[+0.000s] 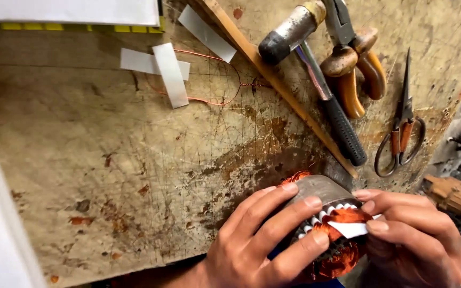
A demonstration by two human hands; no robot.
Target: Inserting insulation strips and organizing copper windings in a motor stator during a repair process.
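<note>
My left hand [262, 240] wraps around a grey metal motor stator [324, 189] with copper windings [342, 216] at the lower right, near the bench's front edge. White insulating slips line the stator's slots. My right hand [412, 237] pinches a white paper strip [350, 229] against the copper coil, fingertips touching the winding. Part of the stator is hidden under both hands.
On the scarred wooden bench [134, 160] lie a hammer [316, 69], pliers with orange handles [356, 58], scissors [401, 125], a long wooden stick [273, 74], white paper strips [169, 72] and a loop of copper wire [214, 80]. Clutter sits at the right edge.
</note>
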